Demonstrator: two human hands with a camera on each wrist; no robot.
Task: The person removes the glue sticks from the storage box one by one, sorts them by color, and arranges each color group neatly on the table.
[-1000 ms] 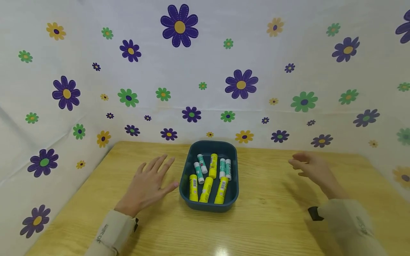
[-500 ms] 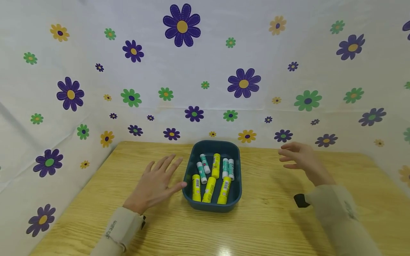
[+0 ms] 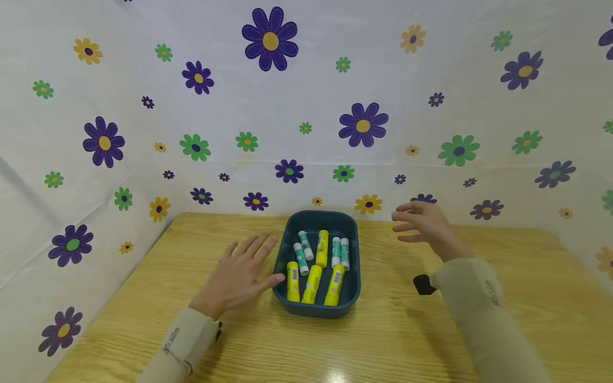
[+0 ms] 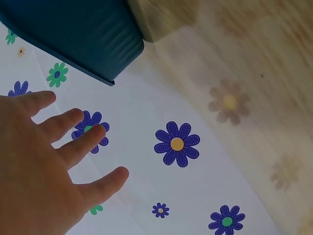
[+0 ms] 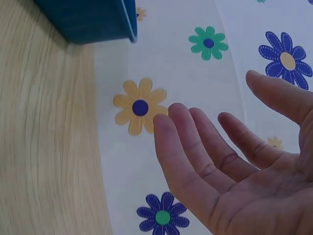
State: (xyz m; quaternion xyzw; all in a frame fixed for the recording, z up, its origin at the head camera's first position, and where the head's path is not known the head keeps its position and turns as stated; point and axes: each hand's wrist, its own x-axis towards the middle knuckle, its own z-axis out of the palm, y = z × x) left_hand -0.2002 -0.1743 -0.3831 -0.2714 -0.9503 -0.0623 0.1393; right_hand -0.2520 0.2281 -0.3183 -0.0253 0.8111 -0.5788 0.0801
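A dark teal plastic bin [image 3: 318, 311] stands on the table. Inside lie several yellow glue sticks [image 3: 322, 249] and several smaller white-and-teal glue sticks [image 3: 300, 259]. My left hand [image 3: 237, 279] hovers at the bin's left side, fingers spread and holding nothing. Its thumb overlaps the left rim in the head view, while the left wrist view shows a gap between the hand [image 4: 44, 161] and the bin [image 4: 83, 39]. To the right of the bin and apart from it, my right hand [image 3: 428, 229] is raised, palm facing inward, fingers relaxed with nothing in them [image 5: 234, 176].
The wooden table [image 3: 383, 335] extends to both sides and in front of the bin. A white cloth [image 3: 306, 80] printed with flowers hangs behind the table and along its sides. Each wrist carries a black strap piece [image 3: 423, 284].
My right hand has moved left toward the bin and risen slightly. The left hand has shifted a little to the right, nearer the bin's rim. The bin and glue sticks have stayed put.
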